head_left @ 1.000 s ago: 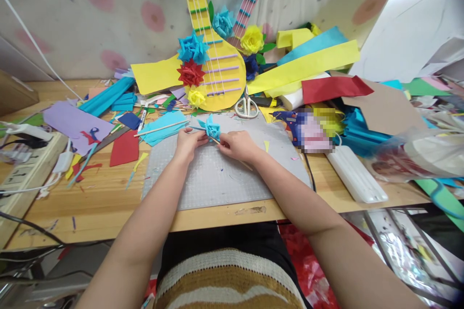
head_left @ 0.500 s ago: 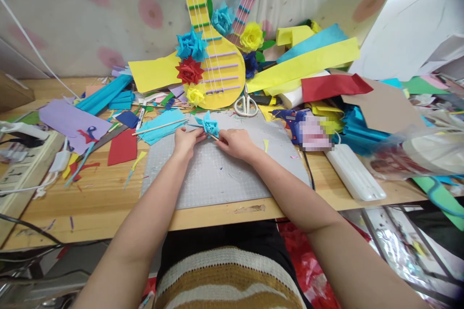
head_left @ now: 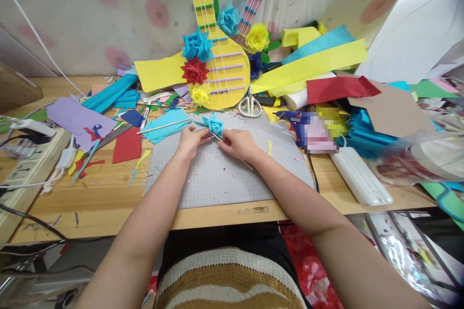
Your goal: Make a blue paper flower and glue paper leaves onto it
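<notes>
A light-blue crepe paper flower (head_left: pixel 213 123) is between my two hands, above the grey cutting mat (head_left: pixel 203 183). My left hand (head_left: pixel 193 141) is closed, its fingertips pinching the blue paper at the flower's left side. My right hand (head_left: pixel 239 145) is closed around a thin wooden stick (head_left: pixel 248 165). One end of the stick meets the flower; the other sticks out below my palm. My right fingers hide its middle. A flat light-blue paper piece (head_left: pixel 163 128) with another wooden stick (head_left: pixel 165 126) across it lies beyond my left hand.
Scissors (head_left: pixel 250 105) lie at the mat's far edge. A blue glue gun (head_left: pixel 295 120) and a white power strip (head_left: pixel 360 176) are to the right. Behind stands a yellow paper guitar (head_left: pixel 232 70) with paper flowers. Paper scraps (head_left: pixel 126 146) lie left; a black cable (head_left: pixel 314 174) runs beside the mat.
The view has shifted slightly, so everything sits further right. My right hand has turned a little, and the stick's lower end now shows beneath it. Both hands keep hold.
</notes>
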A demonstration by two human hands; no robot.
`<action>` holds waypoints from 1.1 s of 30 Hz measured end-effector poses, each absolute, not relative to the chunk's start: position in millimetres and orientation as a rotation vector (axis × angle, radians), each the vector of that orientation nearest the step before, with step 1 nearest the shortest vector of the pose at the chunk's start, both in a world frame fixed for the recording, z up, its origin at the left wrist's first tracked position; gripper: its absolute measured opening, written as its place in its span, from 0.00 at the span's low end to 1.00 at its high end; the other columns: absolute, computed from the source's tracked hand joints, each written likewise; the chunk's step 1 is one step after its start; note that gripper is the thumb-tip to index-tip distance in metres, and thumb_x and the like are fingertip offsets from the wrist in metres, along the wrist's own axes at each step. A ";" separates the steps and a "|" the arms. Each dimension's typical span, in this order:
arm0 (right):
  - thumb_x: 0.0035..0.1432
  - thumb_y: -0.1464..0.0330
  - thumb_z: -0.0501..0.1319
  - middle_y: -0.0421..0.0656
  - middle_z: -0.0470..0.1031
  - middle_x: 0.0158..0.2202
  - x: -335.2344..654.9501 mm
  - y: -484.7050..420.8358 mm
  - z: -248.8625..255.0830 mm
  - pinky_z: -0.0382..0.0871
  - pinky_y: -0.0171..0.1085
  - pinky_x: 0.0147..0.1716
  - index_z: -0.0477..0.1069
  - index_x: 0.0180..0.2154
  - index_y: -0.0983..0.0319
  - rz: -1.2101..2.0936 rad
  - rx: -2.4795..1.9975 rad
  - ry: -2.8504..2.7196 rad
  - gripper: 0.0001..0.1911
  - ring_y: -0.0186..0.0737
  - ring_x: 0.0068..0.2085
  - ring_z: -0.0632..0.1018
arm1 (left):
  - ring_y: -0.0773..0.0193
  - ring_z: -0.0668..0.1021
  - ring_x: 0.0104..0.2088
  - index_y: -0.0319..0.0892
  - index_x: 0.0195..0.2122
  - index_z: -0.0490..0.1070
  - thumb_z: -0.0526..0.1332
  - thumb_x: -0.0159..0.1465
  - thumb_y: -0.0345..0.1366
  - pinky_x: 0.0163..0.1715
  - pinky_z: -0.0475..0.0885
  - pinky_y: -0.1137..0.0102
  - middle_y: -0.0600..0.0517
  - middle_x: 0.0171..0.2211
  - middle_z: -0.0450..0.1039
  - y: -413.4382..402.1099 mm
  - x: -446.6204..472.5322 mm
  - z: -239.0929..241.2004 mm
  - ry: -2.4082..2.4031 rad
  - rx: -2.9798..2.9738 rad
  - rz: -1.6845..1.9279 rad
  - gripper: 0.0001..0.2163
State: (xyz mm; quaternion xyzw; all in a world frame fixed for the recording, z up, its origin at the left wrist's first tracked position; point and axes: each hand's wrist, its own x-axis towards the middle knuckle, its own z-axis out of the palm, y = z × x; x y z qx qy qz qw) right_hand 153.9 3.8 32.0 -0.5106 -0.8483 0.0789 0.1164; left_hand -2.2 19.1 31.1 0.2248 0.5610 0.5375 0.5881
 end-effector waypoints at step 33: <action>0.63 0.57 0.43 0.43 0.75 0.36 176.9 14.6 31.2 0.52 0.34 0.27 0.69 0.35 0.60 0.306 -1.718 -2.282 0.21 0.38 0.35 0.73 | 0.59 0.73 0.35 0.45 0.41 0.55 0.64 0.49 0.37 0.37 0.67 0.65 0.51 0.34 0.66 0.9 -1.6 13.5 1.933 1.703 1.083 0.21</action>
